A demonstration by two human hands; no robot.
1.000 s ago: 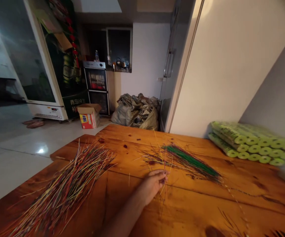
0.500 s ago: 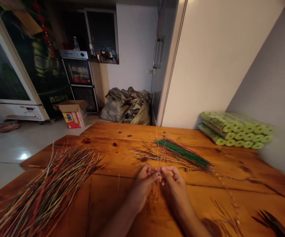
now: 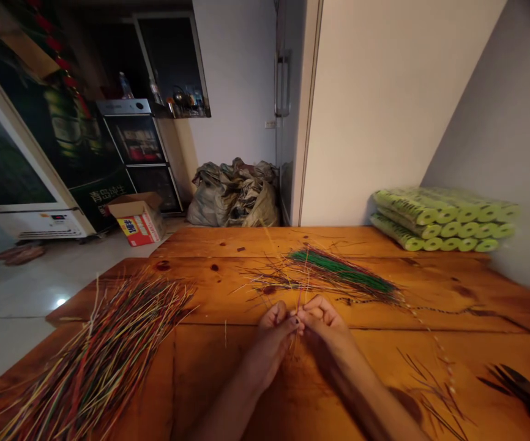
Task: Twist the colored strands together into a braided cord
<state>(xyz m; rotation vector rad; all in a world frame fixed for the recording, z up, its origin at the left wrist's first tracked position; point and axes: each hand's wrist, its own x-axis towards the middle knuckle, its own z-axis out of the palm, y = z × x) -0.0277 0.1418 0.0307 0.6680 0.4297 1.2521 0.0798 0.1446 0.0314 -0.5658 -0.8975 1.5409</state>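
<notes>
My left hand [image 3: 278,324] and my right hand [image 3: 322,318] meet above the wooden table [image 3: 210,367], fingertips pinched close together. Between them they grip a few thin wires [image 3: 299,298], whose ends stick out above and below the fingers. One yellowish strand slants up and away to the left. How the wires cross inside the fingertips is hidden. Just beyond the hands lies a bundle of green and dark wires [image 3: 343,271], with loose strands spread to its left. A large heap of multicoloured wires [image 3: 113,349] covers the table's left side.
Dark-handled pliers [image 3: 522,386] lie at the right front, near some loose wire offcuts [image 3: 434,392]. A twisted cord [image 3: 430,337] runs along the right side. Green-wrapped paper rolls [image 3: 439,220] are stacked at the back right. Beyond the table stand sacks [image 3: 232,196] and a cardboard box [image 3: 139,220].
The yellowish strand stood nearly upright before and now leans to the left. Both hands keep their pinch at almost the same place. The camera view has shifted slightly.
</notes>
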